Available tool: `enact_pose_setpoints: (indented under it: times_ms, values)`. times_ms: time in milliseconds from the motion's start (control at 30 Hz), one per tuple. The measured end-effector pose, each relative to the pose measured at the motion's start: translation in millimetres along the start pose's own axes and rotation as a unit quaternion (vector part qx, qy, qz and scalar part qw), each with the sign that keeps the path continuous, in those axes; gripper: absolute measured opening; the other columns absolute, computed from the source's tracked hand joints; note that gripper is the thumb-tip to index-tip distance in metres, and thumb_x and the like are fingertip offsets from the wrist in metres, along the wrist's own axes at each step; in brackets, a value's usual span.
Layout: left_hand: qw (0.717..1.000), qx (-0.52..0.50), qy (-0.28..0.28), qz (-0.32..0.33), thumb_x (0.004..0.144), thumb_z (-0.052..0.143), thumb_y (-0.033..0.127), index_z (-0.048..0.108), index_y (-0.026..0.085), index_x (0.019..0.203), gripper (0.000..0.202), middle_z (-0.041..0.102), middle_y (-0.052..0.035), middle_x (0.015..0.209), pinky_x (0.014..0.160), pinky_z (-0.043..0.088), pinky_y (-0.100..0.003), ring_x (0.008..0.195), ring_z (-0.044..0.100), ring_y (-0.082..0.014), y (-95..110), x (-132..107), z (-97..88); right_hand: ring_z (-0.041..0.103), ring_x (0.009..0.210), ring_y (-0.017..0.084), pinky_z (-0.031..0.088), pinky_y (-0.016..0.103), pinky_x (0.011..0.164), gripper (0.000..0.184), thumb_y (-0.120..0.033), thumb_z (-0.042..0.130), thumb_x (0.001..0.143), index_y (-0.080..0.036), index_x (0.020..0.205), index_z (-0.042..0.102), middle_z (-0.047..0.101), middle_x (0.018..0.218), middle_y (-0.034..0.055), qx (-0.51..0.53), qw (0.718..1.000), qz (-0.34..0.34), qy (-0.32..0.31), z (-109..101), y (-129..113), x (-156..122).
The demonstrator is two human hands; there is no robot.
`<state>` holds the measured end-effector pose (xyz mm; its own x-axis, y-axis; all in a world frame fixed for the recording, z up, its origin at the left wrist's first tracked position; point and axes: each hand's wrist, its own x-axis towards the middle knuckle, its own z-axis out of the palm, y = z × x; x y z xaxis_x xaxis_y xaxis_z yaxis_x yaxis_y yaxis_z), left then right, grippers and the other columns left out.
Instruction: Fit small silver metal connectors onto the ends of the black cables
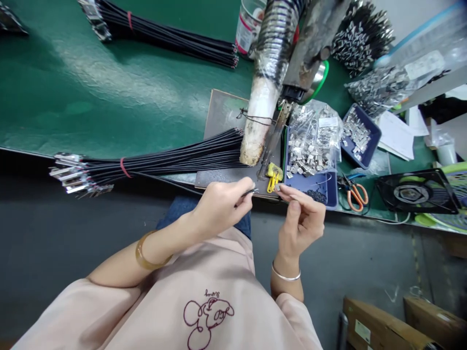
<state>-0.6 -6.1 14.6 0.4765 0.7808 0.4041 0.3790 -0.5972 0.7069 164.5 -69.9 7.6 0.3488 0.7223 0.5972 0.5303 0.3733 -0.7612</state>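
My left hand (222,201) is closed around a thin black cable (171,182), and the stripped end sticks out past my fingertips. That cable runs back to a bundle of black cables (160,158), tied with a red band and fitted with metal connectors at its left end. Between thumb and fingers of my right hand (302,218) is a small metal connector piece (278,187), a short gap from the cable end. Just beyond both hands lies a yellow clip-like piece (273,177), at the edge of a dark board (222,112).
A soldering iron (277,131) and taped exhaust hose (255,112) hang over the board. To the right are blue trays (310,182) of metal parts, orange-handled pliers (357,197) and a black fan (416,192). Another cable bundle (168,34) lies farther back.
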Motion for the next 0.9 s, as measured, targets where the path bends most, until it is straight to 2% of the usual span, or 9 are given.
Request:
enact_pose_setpoints:
  times_ms: [100,200,300,367,433,600,667,733,900]
  values:
    - [0.979,-0.163,-0.034,-0.116,0.086,0.056,0.012,0.056,0.015,0.078,0.008,0.039,0.0080,0.056,0.051,0.030,-0.019,0.051,0.035,-0.0057,-9,2,1.2,0.076,0.094,0.019,0.066,0.039,0.083,0.016,-0.011,0.059,0.093,-0.023,0.102,0.065,0.077,0.100,0.0031,-0.022,0.999,0.009,-0.047,3,4,-1]
    - [0.945,-0.263,-0.069,-0.182,0.086,0.058,0.017,0.057,0.015,0.077,0.009,0.046,0.0051,0.060,0.053,0.034,-0.019,0.055,0.041,-0.0067,-14,5,-0.6,0.076,0.092,0.018,0.066,0.037,0.082,0.018,-0.009,0.066,0.088,-0.023,0.098,0.067,0.077,0.098,0.0024,-0.034,0.997,-0.021,-0.068,7,5,0]
    - [0.929,-0.302,-0.089,-0.194,0.084,0.059,0.019,0.057,0.014,0.074,0.011,0.050,0.0030,0.062,0.054,0.037,-0.019,0.057,0.044,-0.0074,-14,7,-2.0,0.076,0.091,0.018,0.065,0.036,0.082,0.022,-0.006,0.068,0.086,-0.024,0.099,0.068,0.078,0.098,0.0022,-0.029,0.995,-0.051,-0.080,11,4,3]
    - [0.926,-0.308,-0.098,-0.193,0.083,0.060,0.019,0.058,0.013,0.072,0.012,0.050,0.0025,0.062,0.054,0.037,-0.019,0.057,0.044,-0.0076,-14,8,-2.3,0.076,0.092,0.018,0.064,0.036,0.082,0.021,-0.008,0.067,0.087,-0.025,0.099,0.068,0.078,0.098,0.0022,-0.023,0.994,-0.047,-0.095,12,2,4]
    - [0.925,-0.309,-0.109,-0.195,0.082,0.060,0.020,0.059,0.012,0.071,0.014,0.050,0.0023,0.061,0.053,0.036,-0.019,0.056,0.043,-0.0075,-13,8,-2.6,0.075,0.093,0.019,0.064,0.037,0.082,0.017,-0.011,0.065,0.089,-0.025,0.098,0.068,0.077,0.098,0.0025,-0.017,0.994,-0.022,-0.105,13,2,4]
    - [0.925,-0.301,-0.111,-0.201,0.084,0.058,0.021,0.061,0.011,0.065,0.021,0.046,0.0027,0.056,0.049,0.031,-0.019,0.054,0.039,-0.0072,-13,10,-4.1,0.076,0.088,0.017,0.065,0.032,0.078,0.005,-0.018,0.062,0.093,-0.022,0.093,0.065,0.075,0.100,0.0043,0.031,0.988,0.094,-0.116,14,4,2]
    - [0.919,-0.319,-0.106,-0.206,0.083,0.059,0.021,0.063,0.011,0.067,0.020,0.049,0.0020,0.058,0.050,0.032,-0.019,0.056,0.040,-0.0075,-12,11,-4.5,0.076,0.088,0.016,0.065,0.031,0.078,0.005,-0.017,0.061,0.093,-0.022,0.094,0.063,0.075,0.101,0.0042,0.043,0.987,0.112,-0.109,13,4,2]
    - [0.910,-0.341,-0.101,-0.213,0.081,0.061,0.020,0.064,0.011,0.068,0.016,0.052,0.0012,0.061,0.052,0.035,-0.019,0.058,0.043,-0.0079,-12,12,-4.4,0.076,0.090,0.017,0.065,0.032,0.080,0.008,-0.015,0.061,0.093,-0.022,0.095,0.063,0.075,0.103,0.0039,0.037,0.991,0.090,-0.093,12,4,1]
    - [0.897,-0.367,-0.089,-0.228,0.078,0.064,0.019,0.063,0.011,0.065,0.014,0.050,0.0021,0.060,0.053,0.034,-0.019,0.058,0.042,-0.0072,-14,12,-3.0,0.077,0.090,0.018,0.065,0.033,0.079,0.020,-0.009,0.067,0.086,-0.024,0.098,0.064,0.078,0.104,0.0035,-0.037,0.993,-0.093,-0.059,12,2,-6]
